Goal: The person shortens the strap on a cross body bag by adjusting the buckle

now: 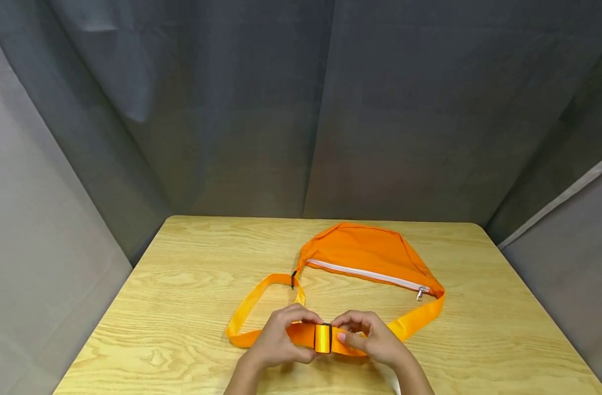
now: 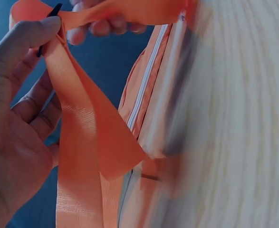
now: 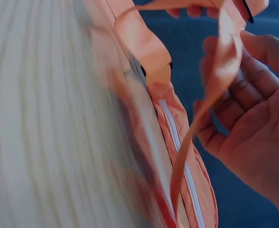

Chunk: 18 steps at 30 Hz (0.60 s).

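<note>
An orange waist bag [image 1: 367,252] lies on the table, its white zipper [image 1: 365,272] facing the near side. Its orange strap [image 1: 248,307] loops left and comes across the front, passing through a black slide buckle [image 1: 331,338]. My left hand [image 1: 286,337] pinches the buckle's left side from above and below; in the left wrist view its thumb [image 2: 49,23] lies on the black buckle. Just right of the buckle, my right hand [image 1: 372,337] holds the strap with thumb and fingers. In the right wrist view the strap [image 3: 220,76] runs past its fingers.
The wooden table [image 1: 182,263] has rounded far corners. Grey curtains [image 1: 241,109] stand behind it and on both sides. A metal zipper pull [image 1: 420,294] hangs at the bag's right end, and a small black ring [image 1: 293,278] joins the strap at its left end.
</note>
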{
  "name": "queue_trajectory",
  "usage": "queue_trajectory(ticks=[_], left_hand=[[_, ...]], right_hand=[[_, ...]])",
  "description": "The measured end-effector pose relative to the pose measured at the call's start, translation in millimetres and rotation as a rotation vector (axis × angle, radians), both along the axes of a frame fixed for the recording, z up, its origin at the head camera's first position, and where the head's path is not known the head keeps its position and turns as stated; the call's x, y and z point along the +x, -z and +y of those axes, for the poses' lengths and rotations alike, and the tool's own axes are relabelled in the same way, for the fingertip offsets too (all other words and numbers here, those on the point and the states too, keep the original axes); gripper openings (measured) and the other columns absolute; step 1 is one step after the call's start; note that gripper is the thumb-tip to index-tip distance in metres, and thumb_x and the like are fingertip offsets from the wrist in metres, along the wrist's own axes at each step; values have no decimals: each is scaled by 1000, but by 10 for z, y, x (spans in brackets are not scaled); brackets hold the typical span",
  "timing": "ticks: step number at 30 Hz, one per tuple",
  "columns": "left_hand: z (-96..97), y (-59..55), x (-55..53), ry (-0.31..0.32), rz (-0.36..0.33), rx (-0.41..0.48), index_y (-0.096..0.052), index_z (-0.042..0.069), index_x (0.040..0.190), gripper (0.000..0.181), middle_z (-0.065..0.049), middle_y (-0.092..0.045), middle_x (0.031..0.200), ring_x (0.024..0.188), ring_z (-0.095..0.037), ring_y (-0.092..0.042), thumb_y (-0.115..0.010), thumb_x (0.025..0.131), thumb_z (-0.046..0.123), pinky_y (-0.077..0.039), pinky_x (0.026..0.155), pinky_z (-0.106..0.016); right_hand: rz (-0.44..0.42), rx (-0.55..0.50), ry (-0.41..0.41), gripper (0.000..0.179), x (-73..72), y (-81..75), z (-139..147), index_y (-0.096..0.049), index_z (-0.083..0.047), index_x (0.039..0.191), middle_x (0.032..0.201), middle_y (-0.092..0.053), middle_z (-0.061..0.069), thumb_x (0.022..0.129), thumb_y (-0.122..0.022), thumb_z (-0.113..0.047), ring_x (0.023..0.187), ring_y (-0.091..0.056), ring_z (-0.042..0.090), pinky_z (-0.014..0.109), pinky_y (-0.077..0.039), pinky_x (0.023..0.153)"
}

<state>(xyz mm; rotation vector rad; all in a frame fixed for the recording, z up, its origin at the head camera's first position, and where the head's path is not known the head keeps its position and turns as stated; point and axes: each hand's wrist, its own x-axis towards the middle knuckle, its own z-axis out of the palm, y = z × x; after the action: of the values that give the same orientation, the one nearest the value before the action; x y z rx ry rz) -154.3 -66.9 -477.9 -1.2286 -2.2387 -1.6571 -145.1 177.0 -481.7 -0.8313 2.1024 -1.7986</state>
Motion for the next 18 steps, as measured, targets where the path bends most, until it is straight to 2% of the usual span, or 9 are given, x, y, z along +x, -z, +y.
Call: queue_trajectory(ticks=[4, 9, 12, 16, 18], left_hand=[[-22, -12, -7, -3, 8, 5, -65, 17, 104, 50, 6, -63, 97, 90, -17, -58, -80, 58, 4, -47, 82, -32], [-25, 5, -10, -6, -3, 5, -65, 18, 104, 49, 7, -62, 97, 89, -18, -58, -81, 60, 6, -47, 81, -32], [-27, 13, -11, -14, -33, 3, -66, 19, 104, 49, 8, -62, 98, 90, -17, -58, -81, 59, 5, -46, 82, -32], [-13, 8, 1, -17, -64, -4, -67, 20, 103, 50, 9, -62, 98, 91, -16, -57, -82, 58, 5, -46, 83, -33], [-7, 4, 11, -14, -84, -5, -67, 21, 103, 50, 9, -62, 97, 91, -15, -57, -82, 57, 5, -46, 83, -33]], right_hand=[[-12, 88, 16, 21, -20, 12, 63, -63, -4, 111, 104, -64, 10, 91, -59, -10, 92, -58, 24, 34, -47, 79], [-26, 70, 28, 14, -18, 44, 115, -67, -3, 101, 96, -65, 9, 89, -61, -9, 88, -57, 21, 33, -46, 79], [-18, -15, 37, 12, -10, 53, 95, -67, 0, 97, 91, -65, 8, 88, -61, -6, 83, -57, 16, 30, -46, 75], [-46, -180, -16, 13, -5, 54, 22, -63, 8, 98, 91, -65, 8, 88, -58, 3, 79, -57, 12, 25, -49, 67], [-65, -224, -41, 14, 1, 52, -12, -62, 11, 99, 93, -65, 9, 88, -57, 5, 80, -57, 12, 24, -50, 65]])
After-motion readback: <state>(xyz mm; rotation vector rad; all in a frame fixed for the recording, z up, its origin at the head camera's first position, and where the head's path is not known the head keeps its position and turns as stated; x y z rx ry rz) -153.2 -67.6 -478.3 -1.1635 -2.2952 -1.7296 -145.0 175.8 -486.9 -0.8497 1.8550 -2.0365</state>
